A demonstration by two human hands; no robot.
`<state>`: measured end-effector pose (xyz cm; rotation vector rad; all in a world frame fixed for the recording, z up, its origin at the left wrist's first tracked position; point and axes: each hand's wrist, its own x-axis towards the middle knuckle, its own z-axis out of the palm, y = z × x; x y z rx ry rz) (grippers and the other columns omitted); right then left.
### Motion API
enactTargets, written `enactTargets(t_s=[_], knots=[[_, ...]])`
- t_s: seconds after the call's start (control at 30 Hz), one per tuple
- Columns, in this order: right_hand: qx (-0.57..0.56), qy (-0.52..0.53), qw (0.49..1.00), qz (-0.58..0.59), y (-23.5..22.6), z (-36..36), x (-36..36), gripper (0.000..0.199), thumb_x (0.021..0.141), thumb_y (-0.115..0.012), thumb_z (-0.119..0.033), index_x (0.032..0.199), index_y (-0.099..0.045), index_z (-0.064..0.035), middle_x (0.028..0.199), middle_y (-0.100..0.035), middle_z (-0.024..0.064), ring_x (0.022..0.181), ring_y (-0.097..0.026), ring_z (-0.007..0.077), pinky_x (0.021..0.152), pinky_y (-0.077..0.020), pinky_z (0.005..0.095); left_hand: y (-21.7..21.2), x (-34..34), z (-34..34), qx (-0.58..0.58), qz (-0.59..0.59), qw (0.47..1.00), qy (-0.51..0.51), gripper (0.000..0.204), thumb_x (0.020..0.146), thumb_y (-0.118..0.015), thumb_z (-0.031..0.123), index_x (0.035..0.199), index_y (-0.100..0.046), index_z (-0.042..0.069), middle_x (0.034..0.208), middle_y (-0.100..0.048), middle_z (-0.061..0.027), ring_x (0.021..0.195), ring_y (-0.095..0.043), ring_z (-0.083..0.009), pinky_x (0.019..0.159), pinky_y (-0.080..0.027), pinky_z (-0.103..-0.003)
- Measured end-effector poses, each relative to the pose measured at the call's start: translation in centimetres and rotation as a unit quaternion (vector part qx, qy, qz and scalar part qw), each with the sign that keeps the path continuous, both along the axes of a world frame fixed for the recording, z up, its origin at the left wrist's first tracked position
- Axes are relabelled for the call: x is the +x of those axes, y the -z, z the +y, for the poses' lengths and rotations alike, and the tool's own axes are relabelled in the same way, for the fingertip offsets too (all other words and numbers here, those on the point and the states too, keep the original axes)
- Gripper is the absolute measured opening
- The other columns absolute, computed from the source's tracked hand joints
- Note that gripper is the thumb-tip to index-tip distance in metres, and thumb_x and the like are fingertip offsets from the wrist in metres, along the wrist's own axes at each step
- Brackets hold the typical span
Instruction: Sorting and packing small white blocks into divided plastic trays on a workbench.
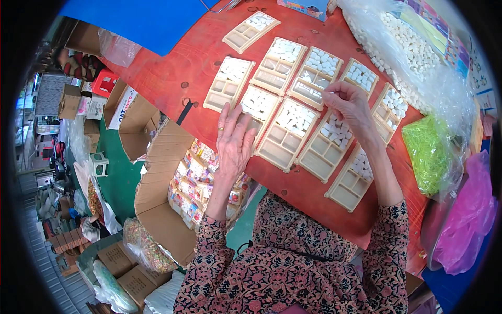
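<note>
Several cream compartment trays (pixel 277 141) lie in rows on a red table (pixel 193 42). Each has small white pieces (pixel 295 118) in its largest compartment, while the smaller compartments look bare. My left hand (pixel 234 137) rests with fingers stretched out at the left edge of a near tray (pixel 259 103), partly covering it; a ring is on one finger. Over the middle trays, my right hand (pixel 349 104) has thumb and fingertips pinched together beside a far-row tray (pixel 306 90). Whatever is in the pinch is too small to make out. My right wrist hides part of the trays beneath.
At the right, a clear plastic bag (pixel 413 49) spills white pieces, next to a bag of bright green shreds (pixel 428 154) and a pink plastic bag (pixel 465 220). Left of my body, an open cardboard box (pixel 162 191) holds many small packs (pixel 194 180).
</note>
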<state>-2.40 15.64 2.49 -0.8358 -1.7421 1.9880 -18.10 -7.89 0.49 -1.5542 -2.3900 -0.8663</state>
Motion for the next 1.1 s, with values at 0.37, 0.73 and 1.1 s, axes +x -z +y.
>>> enactTargets(t_s=[0.37, 0.73, 1.1], knots=[[-0.036, 0.032, 0.999, 0.020, 0.00, 0.23, -0.07, 0.022, 0.089, -0.066, -0.025, 0.085, -0.064, -0.0036, 0.064, -0.054, -0.0035, 0.050, -0.041, 0.0015, 0.044, -0.0290, 0.0184, 0.18, -0.11, -0.01, 0.005, -0.023, 1.000, -0.009, 0.028, 0.088, -0.062, 0.013, 0.111, -0.063, -0.002, 0.129, -0.053, -0.0186, 0.129, -0.042, -0.0418, 0.104, -0.038, -0.047], [-0.051, 0.040, 0.998, 0.024, 0.19, 0.51, -0.37, 0.021, 0.089, -0.066, -0.024, 0.086, -0.064, -0.0027, 0.064, -0.054, -0.0035, 0.049, -0.041, 0.0016, 0.044, -0.0316, 0.0177, -0.07, 0.06, 0.00, 0.008, -0.024, 0.999, -0.021, 0.027, 0.087, -0.062, 0.011, 0.111, -0.063, -0.003, 0.128, -0.054, -0.0189, 0.128, -0.043, -0.0410, 0.103, -0.039, -0.046], [-0.067, 0.043, 0.997, 0.024, -0.17, 0.72, -0.11, 0.022, 0.089, -0.067, -0.024, 0.090, -0.063, -0.0022, 0.063, -0.053, -0.0033, 0.049, -0.041, 0.0020, 0.043, -0.0307, 0.0176, 0.08, -0.02, -0.17, 0.021, -0.012, 0.999, -0.021, 0.027, 0.087, -0.063, 0.011, 0.109, -0.064, -0.004, 0.126, -0.055, -0.0197, 0.126, -0.044, -0.0422, 0.102, -0.040, -0.046]])
